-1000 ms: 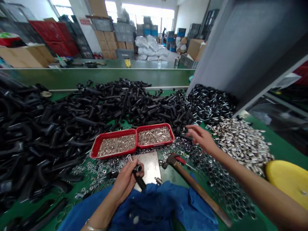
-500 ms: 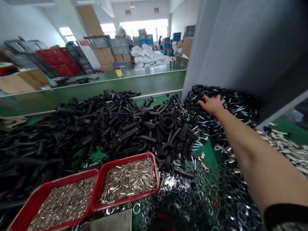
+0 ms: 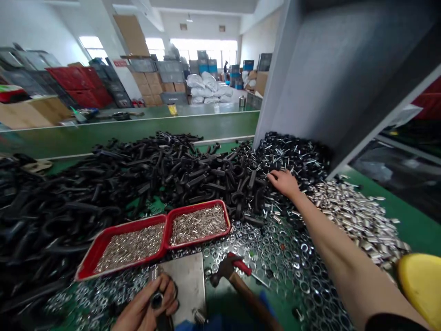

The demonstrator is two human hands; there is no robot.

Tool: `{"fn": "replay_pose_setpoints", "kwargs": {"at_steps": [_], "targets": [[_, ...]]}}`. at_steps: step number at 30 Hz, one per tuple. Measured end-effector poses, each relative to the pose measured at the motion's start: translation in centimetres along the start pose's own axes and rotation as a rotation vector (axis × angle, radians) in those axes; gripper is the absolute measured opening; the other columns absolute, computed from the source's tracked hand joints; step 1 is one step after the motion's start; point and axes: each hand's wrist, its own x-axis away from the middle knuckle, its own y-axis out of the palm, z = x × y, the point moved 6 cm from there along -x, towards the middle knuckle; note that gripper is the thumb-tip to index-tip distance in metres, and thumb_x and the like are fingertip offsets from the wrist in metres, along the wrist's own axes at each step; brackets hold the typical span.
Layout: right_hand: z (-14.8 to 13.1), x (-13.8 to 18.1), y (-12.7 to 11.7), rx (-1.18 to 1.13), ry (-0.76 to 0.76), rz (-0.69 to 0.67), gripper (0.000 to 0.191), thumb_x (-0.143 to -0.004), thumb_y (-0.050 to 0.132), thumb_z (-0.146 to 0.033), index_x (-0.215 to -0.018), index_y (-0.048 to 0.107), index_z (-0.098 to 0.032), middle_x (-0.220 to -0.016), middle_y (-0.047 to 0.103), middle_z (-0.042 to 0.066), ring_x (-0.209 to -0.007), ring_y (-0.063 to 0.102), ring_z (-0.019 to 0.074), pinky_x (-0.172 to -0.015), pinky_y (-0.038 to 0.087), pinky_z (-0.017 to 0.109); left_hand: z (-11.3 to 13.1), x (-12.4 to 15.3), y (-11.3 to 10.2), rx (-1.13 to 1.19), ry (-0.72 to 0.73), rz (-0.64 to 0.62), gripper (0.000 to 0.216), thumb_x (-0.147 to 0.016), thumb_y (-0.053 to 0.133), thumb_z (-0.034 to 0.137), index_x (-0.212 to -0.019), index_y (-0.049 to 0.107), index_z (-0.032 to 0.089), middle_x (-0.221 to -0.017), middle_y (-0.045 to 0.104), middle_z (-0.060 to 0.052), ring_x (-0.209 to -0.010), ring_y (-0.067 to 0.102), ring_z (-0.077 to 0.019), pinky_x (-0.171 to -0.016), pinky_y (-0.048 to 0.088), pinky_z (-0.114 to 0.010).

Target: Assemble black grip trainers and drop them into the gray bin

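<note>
My left hand [image 3: 146, 305] is at the bottom edge, closed round a black handle part [image 3: 157, 301] with a metal spring at its top, beside a steel plate [image 3: 188, 285]. My right hand [image 3: 284, 183] reaches forward with the arm stretched out. Its fingers lie curled on the pile of small black-and-silver pieces [image 3: 296, 156] at the foot of a grey panel; what they hold, if anything, is hidden. A hammer [image 3: 237, 278] with a wooden handle lies on the scattered metal rings [image 3: 275, 257] between my hands.
Two red trays [image 3: 103, 246] of small silver pins sit in front. A big heap of black curved handles [image 3: 103, 184] fills the left. Silver sleeves [image 3: 351, 216] pile up on the right near a yellow disc [image 3: 420, 280]. A grey panel [image 3: 327, 82] leans at the right.
My right hand has drawn back from the far part of the black-and-silver pile toward its near edge. The view dropped, bringing my left hand, the plate and the hammer back into sight.
</note>
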Motion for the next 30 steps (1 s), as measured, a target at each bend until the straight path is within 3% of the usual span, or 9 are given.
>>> {"fn": "replay_pose_setpoints", "kwargs": {"at_steps": [5, 8, 10, 12, 16, 19, 22, 27, 30], "targets": [[-5.1, 5.7, -2.0, -0.090, -0.104, -0.008, 0.043, -0.102, 0.030, -0.041, -0.118, 0.065, -0.020, -0.118, 0.069, 0.010, -0.108, 0.060, 0.0224, -0.099, 0.039, 0.039, 0.1, 0.9, 0.8, 0.064, 0.059, -0.153, 0.028, -0.083, 0.072, 0.043, -0.079, 0.061, 0.017, -0.069, 0.052, 0.000, -0.064, 0.045, -0.0127, -0.066, 0.045, -0.029], [-7.2, 8.9, -3.8, -0.119, -0.178, -0.056, 0.038, -0.101, 0.037, -0.043, -0.123, 0.064, -0.027, -0.124, 0.068, 0.004, -0.111, 0.060, 0.0198, -0.098, 0.040, 0.035, 0.4, 1.8, 1.0, 0.072, 0.125, -0.187, 0.025, -0.085, 0.071, 0.038, -0.084, 0.060, 0.016, -0.070, 0.054, 0.000, -0.063, 0.045, -0.0113, -0.066, 0.047, -0.028], [-7.5, 11.0, -5.2, -0.112, -0.186, -0.066, 0.036, -0.099, 0.044, -0.043, -0.127, 0.061, -0.031, -0.129, 0.065, 0.003, -0.117, 0.057, 0.0204, -0.101, 0.037, 0.035, 1.1, 2.9, 0.7, 0.062, 0.191, -0.160, 0.025, -0.084, 0.072, 0.037, -0.087, 0.060, 0.015, -0.072, 0.056, 0.000, -0.063, 0.047, -0.0108, -0.066, 0.048, -0.028], [-6.8, 13.0, -6.4, -0.085, -0.124, -0.044, 0.037, -0.097, 0.046, -0.039, -0.129, 0.059, -0.026, -0.126, 0.065, 0.008, -0.118, 0.056, 0.0235, -0.103, 0.035, 0.039, 2.1, 4.4, 0.1, 0.043, 0.269, -0.099, 0.027, -0.083, 0.073, 0.038, -0.089, 0.060, 0.015, -0.077, 0.059, -0.001, -0.065, 0.049, -0.0108, -0.069, 0.050, -0.029], [-5.5, 16.7, -6.1, -0.023, 0.071, -0.066, 0.029, -0.090, 0.056, -0.028, -0.113, 0.062, -0.013, -0.094, 0.071, 0.014, -0.090, 0.064, 0.0258, -0.083, 0.043, 0.035, 3.3, 7.6, -0.7, 0.024, 0.363, -0.001, 0.034, -0.079, 0.075, 0.043, -0.089, 0.060, 0.014, -0.082, 0.062, -0.002, -0.066, 0.053, -0.0106, -0.070, 0.052, -0.028], [-6.2, 18.2, -4.7, 0.009, 0.192, -0.085, 0.028, -0.084, 0.063, -0.029, -0.106, 0.061, -0.012, -0.092, 0.070, 0.015, -0.081, 0.065, 0.0256, -0.070, 0.043, 0.032, 2.4, 9.0, 0.1, -0.005, 0.350, -0.023, 0.037, -0.078, 0.076, 0.046, -0.088, 0.060, 0.014, -0.081, 0.063, -0.002, -0.066, 0.054, -0.0106, -0.068, 0.051, -0.026], [-7.5, 18.5, -5.1, 0.012, 0.258, -0.090, 0.023, -0.084, 0.063, -0.027, -0.101, 0.060, -0.010, -0.093, 0.069, 0.020, -0.081, 0.066, 0.0273, -0.067, 0.041, 0.032, 1.1, 9.3, 1.2, -0.071, 0.361, -0.051, 0.037, -0.080, 0.072, 0.049, -0.090, 0.058, 0.015, -0.082, 0.063, -0.002, -0.068, 0.056, -0.0111, -0.066, 0.049, -0.024], [-10.4, 19.0, -8.8, -0.061, 0.178, -0.066, 0.016, -0.088, 0.053, -0.016, -0.100, 0.061, -0.010, -0.106, 0.064, 0.031, -0.102, 0.063, 0.0342, -0.079, 0.041, 0.043, 1.6, 8.9, -0.5, -0.190, 0.476, 0.047, 0.041, -0.085, 0.062, 0.057, -0.092, 0.057, 0.016, -0.081, 0.064, -0.003, -0.066, 0.055, -0.0114, -0.065, 0.047, -0.024], [-15.0, 21.6, -10.0, -0.211, 0.066, -0.099, 0.021, -0.091, 0.058, -0.028, -0.109, 0.060, -0.017, -0.108, 0.068, 0.022, -0.099, 0.065, 0.0286, -0.083, 0.046, 0.040, 2.3, 8.6, -1.2, -0.202, 0.492, 0.083, 0.043, -0.086, 0.060, 0.059, -0.093, 0.057, 0.016, -0.082, 0.065, -0.004, -0.068, 0.057, -0.0122, -0.067, 0.048, -0.025]]}}
